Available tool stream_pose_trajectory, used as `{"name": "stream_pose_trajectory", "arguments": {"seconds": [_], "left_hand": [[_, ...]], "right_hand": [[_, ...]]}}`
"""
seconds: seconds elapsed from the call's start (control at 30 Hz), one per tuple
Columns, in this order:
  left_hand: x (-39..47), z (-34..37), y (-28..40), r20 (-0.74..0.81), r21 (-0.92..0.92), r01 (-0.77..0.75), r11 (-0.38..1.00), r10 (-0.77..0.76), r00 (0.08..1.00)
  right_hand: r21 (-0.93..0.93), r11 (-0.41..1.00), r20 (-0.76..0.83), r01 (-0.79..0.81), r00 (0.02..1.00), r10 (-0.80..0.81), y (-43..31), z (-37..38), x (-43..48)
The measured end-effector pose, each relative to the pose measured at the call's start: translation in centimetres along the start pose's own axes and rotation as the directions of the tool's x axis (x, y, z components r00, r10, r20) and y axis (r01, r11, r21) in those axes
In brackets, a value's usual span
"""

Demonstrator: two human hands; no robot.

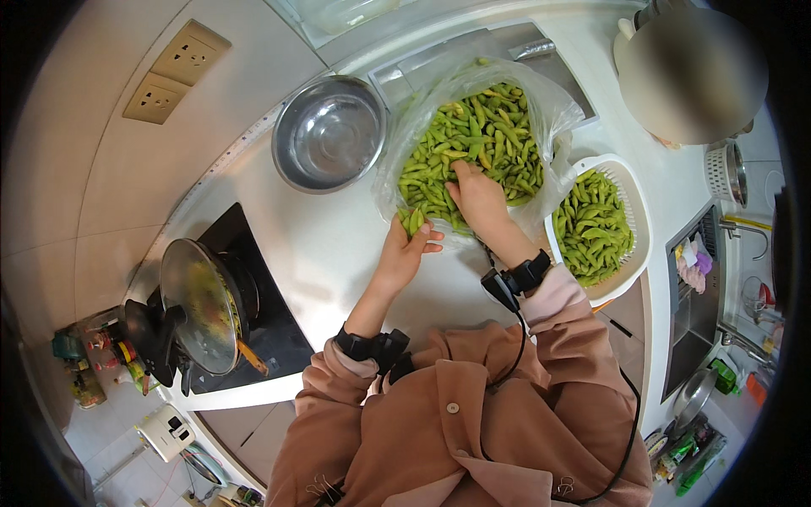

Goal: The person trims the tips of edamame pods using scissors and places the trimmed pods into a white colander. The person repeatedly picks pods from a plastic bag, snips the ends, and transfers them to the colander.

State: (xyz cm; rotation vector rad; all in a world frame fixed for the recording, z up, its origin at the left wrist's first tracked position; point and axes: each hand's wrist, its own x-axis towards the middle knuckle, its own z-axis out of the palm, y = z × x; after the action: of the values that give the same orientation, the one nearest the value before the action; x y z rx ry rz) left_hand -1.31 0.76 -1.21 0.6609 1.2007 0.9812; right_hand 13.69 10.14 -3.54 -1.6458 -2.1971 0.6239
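Note:
A clear plastic bag (557, 104) stands wide open on the counter, full of green edamame pods (500, 136), some of them yellowish. At its near left edge, my left hand (403, 253) holds a few pods (413, 220) between thumb and fingers, palm up. My right hand (483, 196) reaches over the bag's near rim, its curled fingertips touching the heap; whether they grip a pod is hidden. To the right sits a white plastic basket (641, 253) filled with more pods. An empty steel bowl (329, 136) lies left of the bag.
On the left, a lidded pan (199, 304) stands on a black cooktop (279, 342). A sink (694, 323) is set into the counter at right. At the back right is a blurred round object (694, 76). Wall sockets (171, 70) are at upper left. A black cable (521, 355) hangs from my right wrist.

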Motion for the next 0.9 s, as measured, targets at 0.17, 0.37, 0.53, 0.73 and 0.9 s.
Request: {"name": "stream_pose_trajectory", "arguments": {"seconds": [0.17, 0.37, 0.53, 0.73, 0.9], "left_hand": [[0.0, 0.0, 0.5, -0.033, 0.003, -0.024, 1.000, 0.024, 0.999], [0.1, 0.2, 0.6, -0.058, -0.072, -0.056, 0.996, 0.052, 0.997], [0.3, 0.2, 1.0, -0.022, -0.015, 0.011, 1.000, -0.011, 1.000], [0.0, 1.0, 1.5, 0.114, -0.202, 0.142, 0.969, -0.121, 0.986], [-0.2, 0.8, 1.3, 0.189, -0.065, 0.066, 0.996, -0.053, 0.981]], "right_hand": [[-0.031, 0.998, 0.019, 0.055, 0.998, -0.055, 0.6, 0.5, 0.0], [0.129, 0.976, -0.032, 0.173, 0.985, -0.170, -0.3, -2.3, -0.3], [0.620, 0.771, 0.387, -0.145, 0.911, -0.140, -1.6, -6.3, -2.4], [0.712, 0.635, 0.458, -0.299, 0.884, -0.097, -2.3, -5.6, -2.6], [0.701, 0.663, 0.416, -0.262, 0.906, -0.081, -1.7, -5.0, -3.1]]}}
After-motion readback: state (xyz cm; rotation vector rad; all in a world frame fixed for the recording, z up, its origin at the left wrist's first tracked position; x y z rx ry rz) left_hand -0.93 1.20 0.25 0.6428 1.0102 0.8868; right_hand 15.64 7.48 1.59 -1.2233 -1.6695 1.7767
